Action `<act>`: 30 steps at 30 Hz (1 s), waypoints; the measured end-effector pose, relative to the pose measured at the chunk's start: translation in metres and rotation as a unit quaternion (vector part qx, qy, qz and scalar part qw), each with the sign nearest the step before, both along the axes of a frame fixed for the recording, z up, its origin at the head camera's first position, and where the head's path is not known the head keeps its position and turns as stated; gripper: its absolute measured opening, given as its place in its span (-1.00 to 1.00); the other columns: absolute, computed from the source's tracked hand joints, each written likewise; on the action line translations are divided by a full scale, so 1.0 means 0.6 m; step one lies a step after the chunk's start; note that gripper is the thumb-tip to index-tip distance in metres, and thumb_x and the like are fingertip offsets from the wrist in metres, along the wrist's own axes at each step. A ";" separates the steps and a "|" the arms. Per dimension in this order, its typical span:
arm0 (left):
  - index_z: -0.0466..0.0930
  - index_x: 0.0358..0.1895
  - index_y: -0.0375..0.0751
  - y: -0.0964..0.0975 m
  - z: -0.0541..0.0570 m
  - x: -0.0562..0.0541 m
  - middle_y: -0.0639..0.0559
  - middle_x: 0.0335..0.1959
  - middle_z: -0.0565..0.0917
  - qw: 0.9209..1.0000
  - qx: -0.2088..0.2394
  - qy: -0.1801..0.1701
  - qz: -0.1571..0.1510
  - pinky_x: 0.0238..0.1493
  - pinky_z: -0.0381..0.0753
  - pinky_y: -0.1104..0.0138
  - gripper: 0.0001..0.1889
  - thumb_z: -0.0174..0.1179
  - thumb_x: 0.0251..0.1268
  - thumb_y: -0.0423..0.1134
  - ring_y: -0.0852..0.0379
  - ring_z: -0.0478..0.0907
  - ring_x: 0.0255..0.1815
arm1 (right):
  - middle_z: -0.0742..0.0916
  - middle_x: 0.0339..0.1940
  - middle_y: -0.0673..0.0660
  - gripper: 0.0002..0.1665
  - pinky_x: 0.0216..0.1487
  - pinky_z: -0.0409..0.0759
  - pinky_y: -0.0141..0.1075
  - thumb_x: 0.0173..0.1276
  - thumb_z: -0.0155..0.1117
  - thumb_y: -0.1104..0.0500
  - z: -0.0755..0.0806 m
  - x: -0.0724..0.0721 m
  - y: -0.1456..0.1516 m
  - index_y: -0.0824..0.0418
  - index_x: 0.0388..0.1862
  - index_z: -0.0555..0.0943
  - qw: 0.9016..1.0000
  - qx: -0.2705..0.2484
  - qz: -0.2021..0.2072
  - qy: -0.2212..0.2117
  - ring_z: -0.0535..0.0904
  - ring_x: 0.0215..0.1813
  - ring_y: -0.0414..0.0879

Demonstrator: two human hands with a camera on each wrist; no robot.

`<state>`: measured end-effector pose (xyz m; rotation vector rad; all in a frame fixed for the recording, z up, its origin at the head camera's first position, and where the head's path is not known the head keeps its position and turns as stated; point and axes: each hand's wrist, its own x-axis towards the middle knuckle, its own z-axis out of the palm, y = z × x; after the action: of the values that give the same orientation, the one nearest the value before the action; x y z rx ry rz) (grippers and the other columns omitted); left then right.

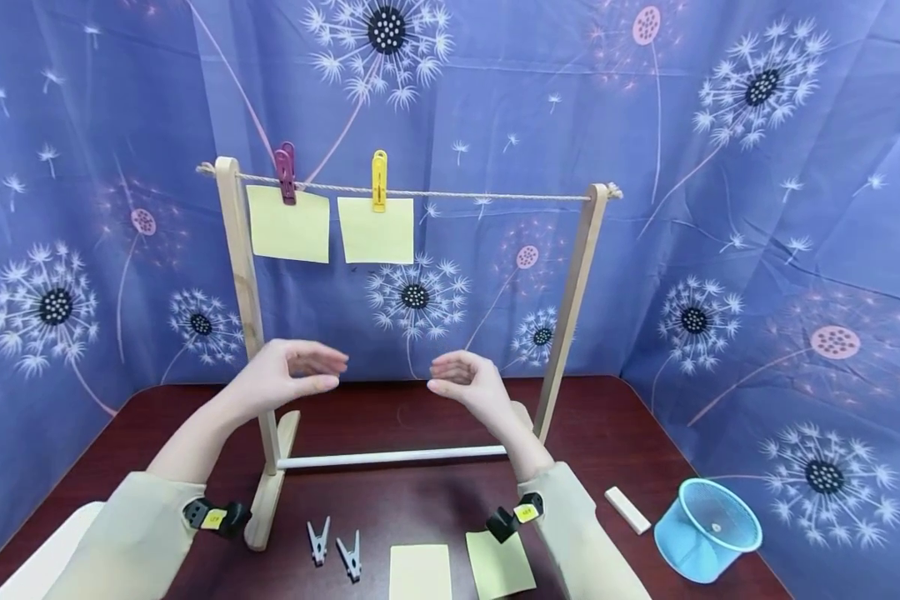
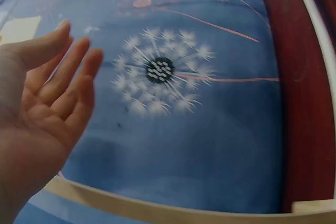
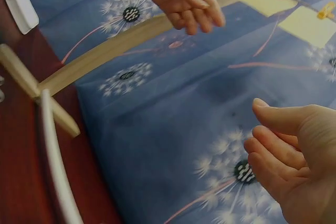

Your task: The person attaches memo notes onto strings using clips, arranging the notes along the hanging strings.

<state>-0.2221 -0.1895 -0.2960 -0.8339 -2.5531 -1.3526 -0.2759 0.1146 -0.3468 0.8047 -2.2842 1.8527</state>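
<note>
Both hands hover in front of a wooden frame, palms toward each other, with a gap between them. My left hand (image 1: 288, 375) is beside the frame's left post (image 1: 242, 250), its fingers relaxed and nothing in it. Opposite it, my right hand (image 1: 474, 385) has loosely bent fingers and holds nothing. Above them a rope (image 1: 487, 196) runs between the posts. A purple clothespin (image 1: 286, 173) clips one pale yellow paper (image 1: 288, 229) to it, and a yellow clothespin (image 1: 378, 179) clips a second yellow sheet (image 1: 377, 237).
Two grey clothespins (image 1: 318, 542) lie on the dark red table (image 1: 345, 517), near a sticky note (image 1: 420, 573) and another yellow note (image 1: 499, 567). A white block (image 1: 627, 510) and a blue mesh basket (image 1: 701, 533) stand at right. A white bar (image 1: 390, 457) joins the posts low down.
</note>
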 end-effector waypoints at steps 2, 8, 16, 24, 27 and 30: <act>0.65 0.06 -0.29 -0.006 -0.023 -0.001 -0.14 -0.08 0.75 1.000 -0.011 -0.019 -0.014 -0.05 0.61 0.39 -0.70 0.28 0.29 -0.28 0.31 0.68 -0.12 | 0.75 -0.08 0.36 -0.60 -0.04 0.64 -0.39 0.18 0.43 0.34 -0.019 0.005 0.005 0.42 0.00 0.61 1.000 0.010 -0.001 -0.012 0.66 0.04 0.26; 0.63 0.05 -0.38 -0.018 -0.086 0.004 -0.20 -0.10 0.74 0.996 -0.013 -0.066 -0.051 -0.07 0.62 0.40 -0.67 0.29 0.27 -0.28 0.20 0.69 -0.08 | 0.74 -0.07 0.37 -0.59 -0.06 0.63 -0.40 0.19 0.44 0.31 -0.071 0.021 0.017 0.41 0.02 0.61 0.999 0.043 0.005 -0.032 0.64 0.06 0.30; 0.55 0.10 -0.51 -0.022 -0.163 0.010 -0.32 -0.05 0.69 0.986 -0.004 -0.126 -0.109 -0.07 0.61 0.41 -0.60 0.27 0.29 -0.30 0.24 0.67 -0.06 | 0.73 -0.07 0.36 -0.58 0.04 0.63 -0.21 0.20 0.44 0.29 -0.120 0.041 0.020 0.42 0.02 0.61 0.996 0.081 0.031 -0.032 0.65 0.05 0.27; 0.46 0.16 -0.58 -0.027 -0.218 0.015 -0.51 0.04 0.58 0.971 0.007 -0.186 -0.150 -0.02 0.59 0.40 -0.52 0.26 0.30 -0.29 0.19 0.64 0.00 | 0.70 -0.02 0.42 -0.57 0.14 0.56 0.08 0.20 0.43 0.30 -0.157 0.057 0.019 0.44 0.03 0.61 0.991 0.111 0.067 -0.046 0.62 0.07 0.29; 0.43 0.18 -0.60 -0.031 -0.232 0.020 -0.50 0.07 0.58 0.967 -0.003 -0.194 -0.163 0.01 0.59 0.37 -0.50 0.27 0.28 -0.31 -0.11 0.63 0.07 | 0.71 0.00 0.38 -0.57 0.17 0.55 0.03 0.21 0.42 0.29 -0.169 0.064 0.018 0.41 0.04 0.61 0.985 0.142 0.079 -0.053 0.62 0.09 0.25; 0.42 0.20 -0.59 -0.035 -0.245 0.026 -0.46 0.08 0.59 0.965 -0.016 -0.198 -0.173 0.03 0.57 0.35 -0.48 0.29 0.25 -0.32 -0.27 0.58 0.10 | 0.72 0.01 0.33 -0.56 0.17 0.55 -0.02 0.19 0.44 0.27 -0.175 0.071 0.016 0.37 0.05 0.63 0.979 0.166 0.092 -0.075 0.63 0.10 0.20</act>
<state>-0.2068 -0.2107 -0.4428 -1.1629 -2.8235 -1.7382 -0.2334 0.1241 -0.4518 0.9793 -2.7494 1.6705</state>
